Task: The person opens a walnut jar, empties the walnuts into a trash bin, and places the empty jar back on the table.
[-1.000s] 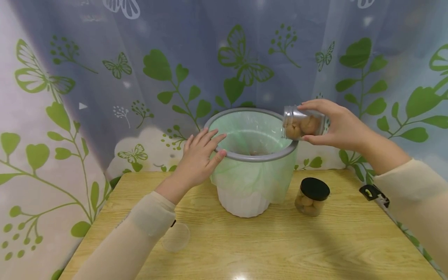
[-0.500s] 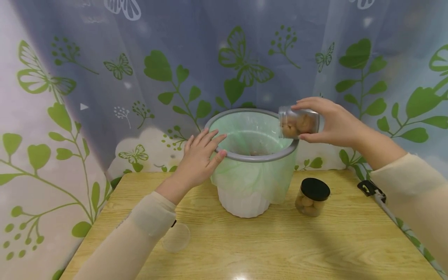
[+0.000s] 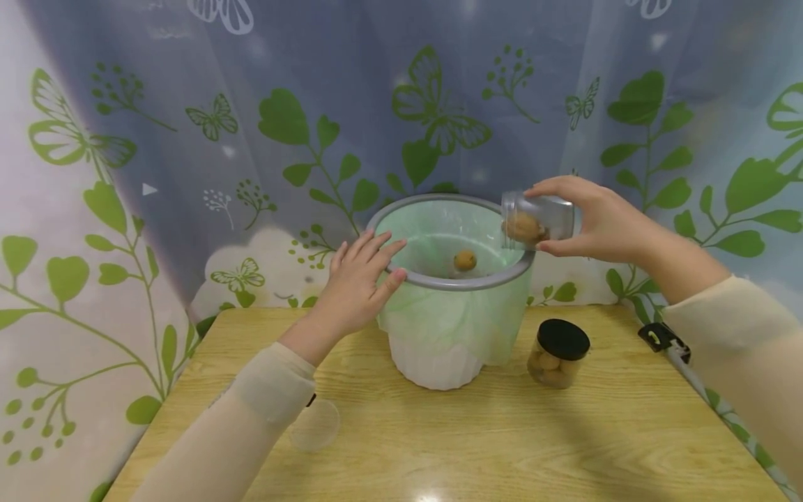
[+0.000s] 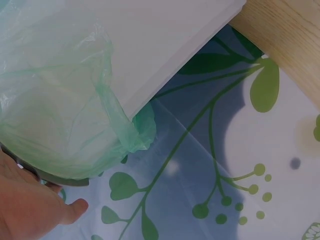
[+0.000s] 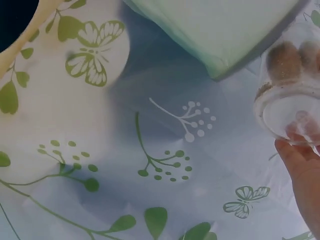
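while our right hand (image 3: 602, 219) grips a clear jar (image 3: 538, 219) tipped on its side over the bin's far-right rim, we see brown round snacks (image 3: 522, 227) at its mouth and one snack (image 3: 465, 261) in mid-air inside the bin (image 3: 439, 362). a green bag (image 3: 439, 321) lines the white bin under a grey rim ring (image 3: 458, 282). our left hand (image 3: 357, 286) rests with straight fingers on the near-left rim, holding nothing. a second jar (image 3: 560, 353), black-lidded and full of snacks, stands on the wooden table (image 3: 502, 446) just right of the bin. a clear lid (image 3: 316, 424) lies near our left sleeve.
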The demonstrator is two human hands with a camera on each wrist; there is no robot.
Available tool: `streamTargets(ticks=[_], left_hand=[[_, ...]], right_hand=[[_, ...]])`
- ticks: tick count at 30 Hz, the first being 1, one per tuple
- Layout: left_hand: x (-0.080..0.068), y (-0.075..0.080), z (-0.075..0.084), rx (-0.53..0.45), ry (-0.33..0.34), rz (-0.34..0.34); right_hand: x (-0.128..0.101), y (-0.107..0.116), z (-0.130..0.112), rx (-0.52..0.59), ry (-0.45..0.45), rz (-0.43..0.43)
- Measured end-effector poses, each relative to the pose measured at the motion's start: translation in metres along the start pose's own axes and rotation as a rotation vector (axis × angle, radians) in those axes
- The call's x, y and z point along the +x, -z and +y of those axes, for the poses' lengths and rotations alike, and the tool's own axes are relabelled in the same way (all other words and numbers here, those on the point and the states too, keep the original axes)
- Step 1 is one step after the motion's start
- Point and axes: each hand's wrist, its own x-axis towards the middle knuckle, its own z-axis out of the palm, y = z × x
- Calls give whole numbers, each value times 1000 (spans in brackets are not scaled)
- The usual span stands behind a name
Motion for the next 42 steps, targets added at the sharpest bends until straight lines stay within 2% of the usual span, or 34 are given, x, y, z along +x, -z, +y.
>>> streamTargets(ticks=[7, 17, 24, 42], left_hand=[[0, 0, 0, 2, 5, -12], [0, 1, 2, 0, 5, -6], [0, 1, 2, 1, 8, -10], [-1, 2, 2, 14, 12, -20]], right_hand=[[-1, -5, 3, 16, 15, 22], [3, 3, -3, -7, 69, 61], [2, 4, -4, -71, 30, -44], [2, 4, -5, -55, 76, 11]])
